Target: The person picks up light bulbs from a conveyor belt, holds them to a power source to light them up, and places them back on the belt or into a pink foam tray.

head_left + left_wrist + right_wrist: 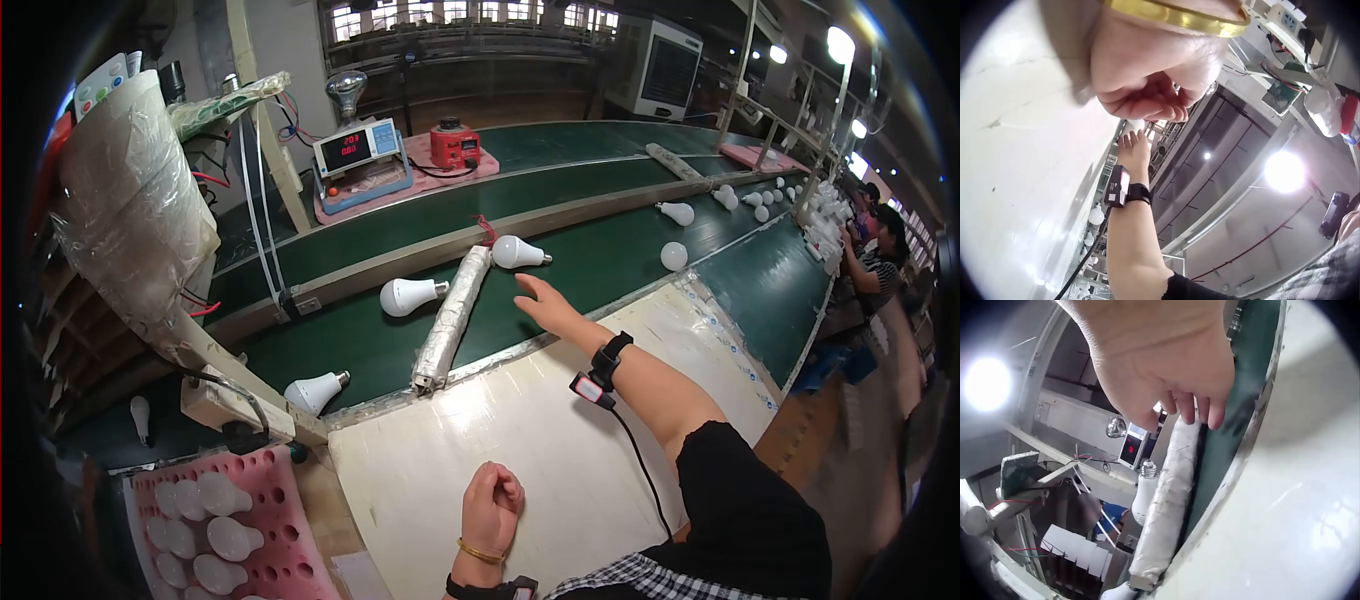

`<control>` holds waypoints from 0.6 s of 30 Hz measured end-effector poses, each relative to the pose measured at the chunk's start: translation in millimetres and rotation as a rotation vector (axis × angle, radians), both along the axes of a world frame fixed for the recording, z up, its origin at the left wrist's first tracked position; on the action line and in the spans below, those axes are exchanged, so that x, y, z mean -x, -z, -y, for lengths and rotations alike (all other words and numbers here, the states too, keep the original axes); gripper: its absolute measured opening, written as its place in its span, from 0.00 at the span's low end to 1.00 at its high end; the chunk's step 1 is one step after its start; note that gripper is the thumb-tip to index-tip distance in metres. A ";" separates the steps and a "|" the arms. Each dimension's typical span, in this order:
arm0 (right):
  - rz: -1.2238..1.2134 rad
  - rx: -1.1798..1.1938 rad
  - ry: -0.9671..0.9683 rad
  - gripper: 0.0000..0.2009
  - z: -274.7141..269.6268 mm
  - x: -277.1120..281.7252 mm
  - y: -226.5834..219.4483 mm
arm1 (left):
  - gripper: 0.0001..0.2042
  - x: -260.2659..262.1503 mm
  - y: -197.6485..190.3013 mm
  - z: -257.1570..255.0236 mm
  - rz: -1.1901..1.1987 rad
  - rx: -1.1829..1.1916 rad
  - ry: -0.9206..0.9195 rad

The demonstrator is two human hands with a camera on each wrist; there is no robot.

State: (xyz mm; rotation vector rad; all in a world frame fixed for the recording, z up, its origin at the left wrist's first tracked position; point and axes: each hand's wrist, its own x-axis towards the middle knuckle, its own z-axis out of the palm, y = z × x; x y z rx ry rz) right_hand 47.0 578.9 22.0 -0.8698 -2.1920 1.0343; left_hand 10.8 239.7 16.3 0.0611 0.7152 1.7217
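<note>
My right hand (550,310) reaches over the green belt (610,265), fingers extended and holding nothing. Just beyond its fingertips a white light bulb (516,251) lies at the far end of a wrapped bar (452,320) set across the belt. On the bar's left side lies another bulb (408,297), its screw base against or close to the bar. In the right wrist view the fingers overlap the bar's far end. My left hand (490,512), fingers loosely curled and empty, is over the white board (420,480) close to my body.
More bulbs lie on the belt at left (314,393) and right (674,256). A pink foam tray (285,490) holds several bulbs at lower left. Behind the belt stand a meter (352,150) and a red device (455,146). A wrapped post (135,190) rises at left. People sit far right.
</note>
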 end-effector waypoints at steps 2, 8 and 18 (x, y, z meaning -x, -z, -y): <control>0.117 -0.331 0.134 0.29 -33.4 -10.0 13.0 | 0.12 0.1 2.2 0.3 0.019 0.007 0.000; 0.235 -0.469 0.250 0.33 -90.5 -6.6 35.6 | 0.12 3.8 23.5 3.8 0.080 -0.001 0.070; 0.453 -0.414 0.038 0.21 -54.8 -33.1 -35.3 | 0.09 3.5 27.2 6.0 0.001 0.002 0.167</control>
